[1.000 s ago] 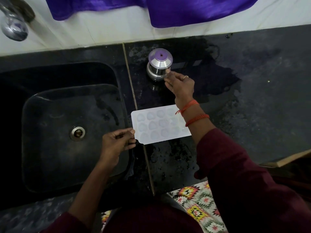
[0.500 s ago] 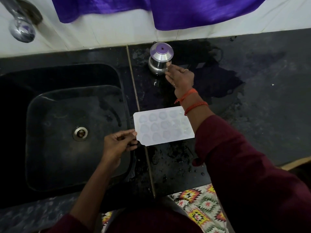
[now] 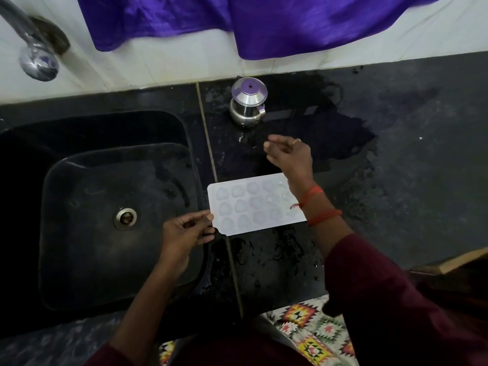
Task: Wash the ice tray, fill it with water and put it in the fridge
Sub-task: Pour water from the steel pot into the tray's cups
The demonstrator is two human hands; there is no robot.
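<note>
Ice tray: the white ice tray [image 3: 253, 207] lies flat and cells-up on the black counter [image 3: 422, 167], just right of the sink [image 3: 79, 260]; keeping it level is probably the point, since tilting would empty the cells
Cells: some glisten, but whether they hold water I cannot tell
Left hand: the left hand [image 3: 184, 232] pinches the tray's near-left corner between thumb and curled fingers, which steadies it and readies it for lifting
Right hand: the right hand [image 3: 290, 155] hovers over the wet counter between tray and steel pot [image 3: 248, 104], touching neither; fingers loosely bent, nothing visible in them (the fingertips are a little blurred)
Steel pot: upright with its lid on, near the back wall and well apart from the tray; my guess is it serves as the water source
Tap: the tap [image 3: 37, 59] is at far left above the sink, no stream visible
Counter: puddled around pot and tray, so the surface is likely slippery
Stage: judging by the wet counter and the tray out of the sink, washing looks finished and filling is either under way or done
Next: the free hand would need to take the tray's far end so both ends rise together
Risk: a one-corner lift could flex the thin tray and spill it
</note>
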